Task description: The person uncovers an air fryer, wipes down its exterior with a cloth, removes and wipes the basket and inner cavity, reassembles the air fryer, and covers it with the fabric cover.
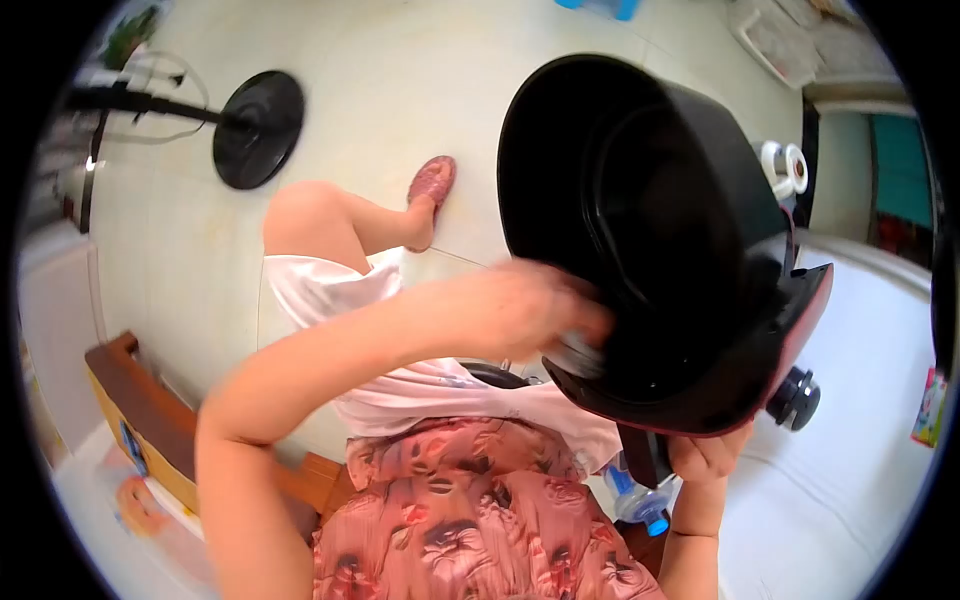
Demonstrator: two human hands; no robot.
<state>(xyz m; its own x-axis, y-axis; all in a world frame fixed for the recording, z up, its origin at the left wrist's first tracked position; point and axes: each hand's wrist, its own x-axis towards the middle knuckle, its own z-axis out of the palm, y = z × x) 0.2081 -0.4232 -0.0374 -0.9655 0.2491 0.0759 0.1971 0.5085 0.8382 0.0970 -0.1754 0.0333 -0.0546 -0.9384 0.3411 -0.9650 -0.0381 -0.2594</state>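
Observation:
A large black pan-like basket (660, 200) with a dark red rim part is tilted up at the right of centre, its opening turned toward the left. My right hand (710, 455) is closed round its black handle (645, 455) from below. At the basket's lower left edge is my left hand (540, 310), blurred by motion, with its fingers bent round something pale and crumpled (580, 352) that I cannot make out. A black knob (795, 398) sticks out beyond the basket's red part.
A black round stand base (258, 130) is on the tiled floor at the upper left. To the right stands a white surface (850, 400). A plastic bottle with a blue cap (655, 524) lies below the basket. A wooden piece of furniture (150, 420) is at left.

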